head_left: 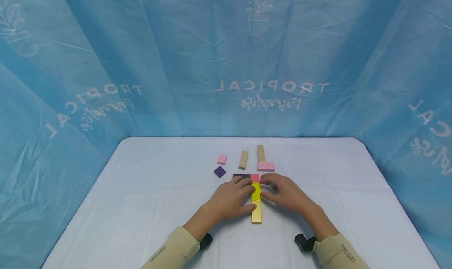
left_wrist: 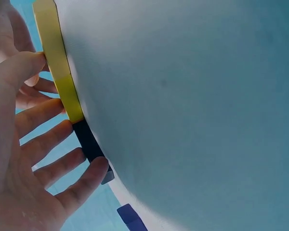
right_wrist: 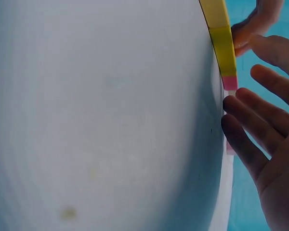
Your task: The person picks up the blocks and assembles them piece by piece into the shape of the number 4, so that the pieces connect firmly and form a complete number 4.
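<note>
Flat blocks lie joined on the white table in a bent row. A black block is at the far end, beside a small deep-pink block. Nearer me follow a bright yellow block and a pale yellow block. My left hand rests along the row's left side. In the left wrist view its thumb touches the pale yellow block and fingertips meet the black block. My right hand is at the right side, fingers fairly straight, fingertips close to the deep-pink block; contact is unclear.
Beyond the row lie a small pink block, a purple block, two plain wooden blocks, one left and one right, and a long pink block. A blue printed curtain hangs around the table.
</note>
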